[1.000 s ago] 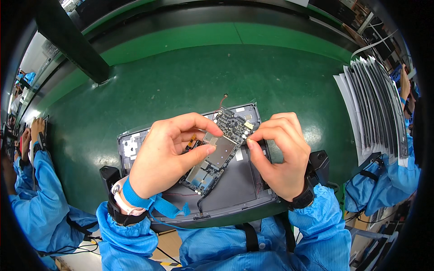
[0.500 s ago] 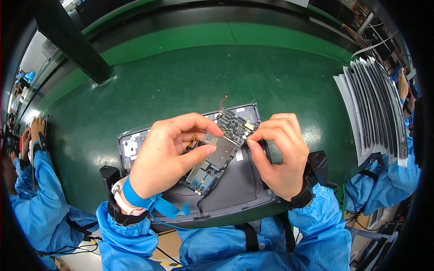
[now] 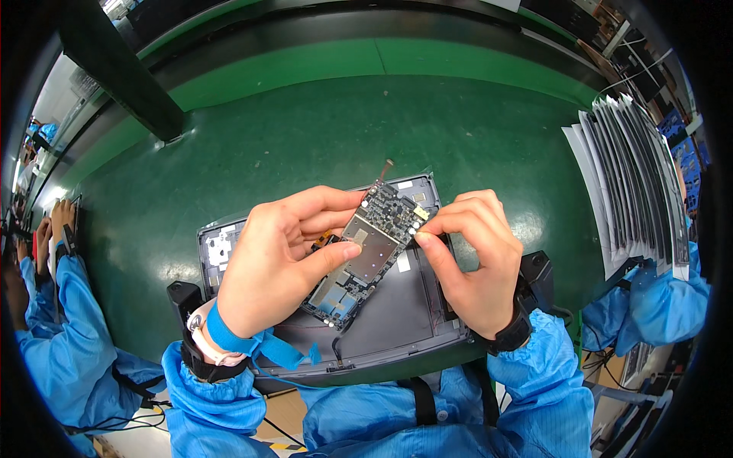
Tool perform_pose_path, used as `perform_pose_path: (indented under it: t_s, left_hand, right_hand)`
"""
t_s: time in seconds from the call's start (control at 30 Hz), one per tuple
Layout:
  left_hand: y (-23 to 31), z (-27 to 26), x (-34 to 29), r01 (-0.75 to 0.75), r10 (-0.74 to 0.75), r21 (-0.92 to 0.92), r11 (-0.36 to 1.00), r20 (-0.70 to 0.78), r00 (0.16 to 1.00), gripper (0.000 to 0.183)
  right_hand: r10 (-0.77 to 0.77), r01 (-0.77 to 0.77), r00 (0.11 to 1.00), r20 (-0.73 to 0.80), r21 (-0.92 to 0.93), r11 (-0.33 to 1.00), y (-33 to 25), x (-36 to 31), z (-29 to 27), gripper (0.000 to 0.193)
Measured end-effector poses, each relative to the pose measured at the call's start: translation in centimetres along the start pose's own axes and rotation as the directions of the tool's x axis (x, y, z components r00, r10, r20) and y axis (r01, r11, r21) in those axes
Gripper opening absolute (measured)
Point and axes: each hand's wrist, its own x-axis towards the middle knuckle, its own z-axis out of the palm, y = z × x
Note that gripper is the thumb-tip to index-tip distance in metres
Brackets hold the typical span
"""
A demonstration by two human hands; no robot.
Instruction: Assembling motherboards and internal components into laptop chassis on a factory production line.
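Note:
A long dark circuit board [image 3: 376, 250] with metal shields is held tilted above a grey device housing [image 3: 397, 320]. My left hand [image 3: 282, 252] grips it by its left edge, thumb on the face and fingers behind. At the board's upper right edge, beside a pale yellow connector [image 3: 421, 213], my right hand [image 3: 477, 256] pinches thumb and forefinger together. Whatever lies between those fingertips is too small to make out. A thin lead with a small round end [image 3: 389, 162] sticks up from the board's top. Below the board a black cable [image 3: 339, 347] runs down to the housing's near edge.
The housing lies on a green tabletop [image 3: 305, 137]. At the right stands a row of thin grey and white panels [image 3: 630, 187]. A dark post [image 3: 126, 76] rises at the back left. Blue-sleeved co-workers [image 3: 72, 328] are at both sides.
My left forefinger has slid from the board's face to behind its edge. The board has shifted slightly, and its top lead points a little further right. My right hand stays at the same edge.

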Motion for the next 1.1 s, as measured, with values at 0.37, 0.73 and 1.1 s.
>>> perform_pose_path:
  t_s: [0.37, 0.73, 1.1]
  left_hand:
    - [-0.7, 0.0, 0.1, -0.087, 0.088, 0.110, 0.990, -0.009, 0.996, 0.036]
    - [0.3, -1.4, 0.2, -0.186, 0.203, 0.381, 0.906, -0.005, 0.979, 0.046]
    - [-0.9, -2.4, 0.7, -0.205, 0.331, 0.687, 0.697, -0.054, 0.942, 0.029]
  right_hand:
    - [0.082, -0.082, 0.996, 0.026, 0.028, 0.996, -0.1, -0.2, 0.0, 0.013]
    - [0.069, -0.068, 0.998, -0.006, 0.068, 0.995, -0.6, 0.2, 1.0, 0.016]
    - [-0.116, 0.117, 0.989, 0.097, -0.012, 0.993, 0.0, -0.6, 1.7, 0.016]
